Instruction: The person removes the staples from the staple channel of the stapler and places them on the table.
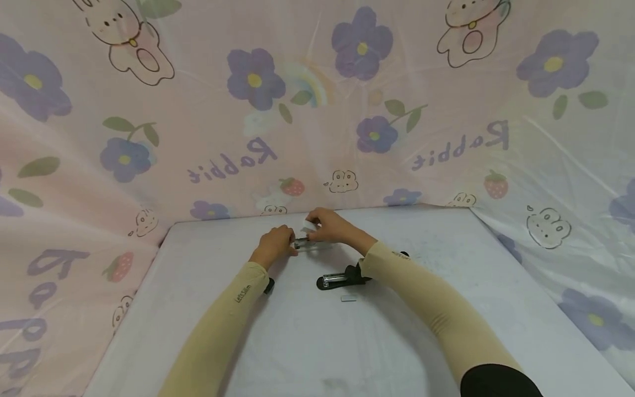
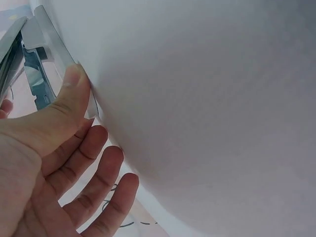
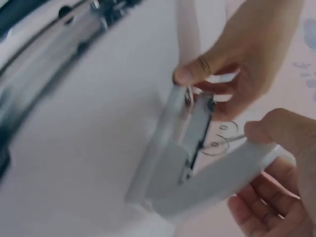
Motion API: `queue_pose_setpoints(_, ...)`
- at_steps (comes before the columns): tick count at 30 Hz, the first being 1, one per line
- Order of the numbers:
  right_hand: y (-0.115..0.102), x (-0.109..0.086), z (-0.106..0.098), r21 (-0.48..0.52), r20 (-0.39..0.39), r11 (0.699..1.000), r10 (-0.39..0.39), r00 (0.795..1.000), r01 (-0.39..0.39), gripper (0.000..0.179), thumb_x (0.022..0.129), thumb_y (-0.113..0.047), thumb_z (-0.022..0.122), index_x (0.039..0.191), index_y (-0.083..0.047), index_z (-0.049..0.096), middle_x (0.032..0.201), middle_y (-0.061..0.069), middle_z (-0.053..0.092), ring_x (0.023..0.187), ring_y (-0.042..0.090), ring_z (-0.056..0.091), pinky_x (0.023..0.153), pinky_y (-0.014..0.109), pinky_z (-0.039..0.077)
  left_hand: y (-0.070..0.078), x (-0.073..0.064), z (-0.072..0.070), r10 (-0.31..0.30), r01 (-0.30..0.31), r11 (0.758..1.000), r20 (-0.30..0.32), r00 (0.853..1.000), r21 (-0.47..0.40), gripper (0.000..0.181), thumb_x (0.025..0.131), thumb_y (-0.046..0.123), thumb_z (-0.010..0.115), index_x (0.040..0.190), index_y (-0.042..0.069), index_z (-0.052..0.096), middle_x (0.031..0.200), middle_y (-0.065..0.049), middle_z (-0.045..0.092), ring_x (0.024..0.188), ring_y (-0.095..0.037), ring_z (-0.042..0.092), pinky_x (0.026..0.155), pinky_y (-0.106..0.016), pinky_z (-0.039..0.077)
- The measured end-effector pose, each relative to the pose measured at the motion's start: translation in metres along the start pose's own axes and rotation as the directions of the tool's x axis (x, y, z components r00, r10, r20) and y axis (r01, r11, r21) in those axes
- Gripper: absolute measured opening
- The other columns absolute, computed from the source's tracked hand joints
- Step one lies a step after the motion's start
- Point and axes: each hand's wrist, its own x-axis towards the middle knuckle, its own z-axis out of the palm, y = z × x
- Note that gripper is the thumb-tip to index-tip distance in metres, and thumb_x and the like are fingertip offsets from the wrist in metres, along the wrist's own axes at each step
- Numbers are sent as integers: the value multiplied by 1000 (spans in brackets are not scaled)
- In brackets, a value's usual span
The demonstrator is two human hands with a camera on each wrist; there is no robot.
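Observation:
A white stapler (image 3: 210, 185) is spread open between my two hands, its metal staple channel (image 3: 195, 138) showing. My left hand (image 2: 54, 158) pinches the end of its base, thumb on top, with the other fingers spread below. With thumb and fingers, my right hand (image 3: 286, 168) grips the raised top cover. In the head view both hands meet near the far edge of the table, the left hand (image 1: 274, 246) and the right hand (image 1: 332, 226) partly covering the stapler.
A black stapler (image 1: 337, 279) lies opened under my right forearm, partly hidden by the sleeve. Nearer me, a small strip of staples (image 1: 348, 298) lies on the white table (image 1: 297, 342). A patterned cloth (image 1: 317, 127) hangs behind the table.

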Motion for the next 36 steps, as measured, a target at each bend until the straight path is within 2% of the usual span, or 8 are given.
queue_pose_setpoints(4,-5,-7,-14,-38,7,999,25,1000,-24,37,95,-19,81,126,-1,71,117,10,71,109,26,65,97,42,55,-1,1,2,-4,3,1000,11,1000,8,34,89,27,90,109,8,71,107,-6,64,96,-25,62,87,-45,55)
queue_pose_setpoints(8,-1,-14,-27,-51,11,998,35,999,-35,33,96,-22,81,122,-5,71,112,7,72,106,25,66,94,40,56,-1,1,3,0,0,1000,8,1000,26,34,89,27,90,110,7,71,109,-7,66,98,-26,64,90,-47,56)
queue_pose_setpoints(14,8,-23,-44,15,29,1000,19,999,-19,33,97,-17,81,124,-2,70,112,11,74,106,27,70,99,41,58,-1,0,5,5,-5,999,-15,1000,37,34,89,28,90,109,8,72,108,-6,66,96,-25,63,90,-47,56)
queue_pose_setpoints(19,13,-28,-49,51,39,999,4,999,-6,30,98,-13,80,122,0,69,113,12,74,110,29,71,102,41,57,-1,-1,5,20,-19,999,-24,999,45,33,89,28,90,107,8,71,107,-6,65,96,-26,63,89,-47,56)
queue_pose_setpoints(29,22,-35,-58,1,32,1000,19,999,-19,42,100,-18,79,133,2,65,117,15,72,114,33,70,103,42,57,-1,1,5,9,-8,999,-19,1000,53,34,90,29,89,110,9,71,110,-5,65,99,-26,62,91,-46,56)
queue_pose_setpoints(32,24,-38,-61,4,41,1000,26,999,-26,38,100,-17,79,131,1,66,118,15,72,115,33,70,103,44,57,-2,1,5,5,-5,999,-15,1000,53,34,90,29,89,111,9,70,111,-5,65,101,-26,61,91,-46,55)
queue_pose_setpoints(36,29,-41,-65,2,39,999,49,998,-49,26,99,-16,79,120,-5,69,118,14,74,115,34,70,102,49,57,-3,1,4,6,-6,999,-4,1000,50,34,91,30,88,112,9,70,112,-5,64,101,-26,60,92,-46,55)
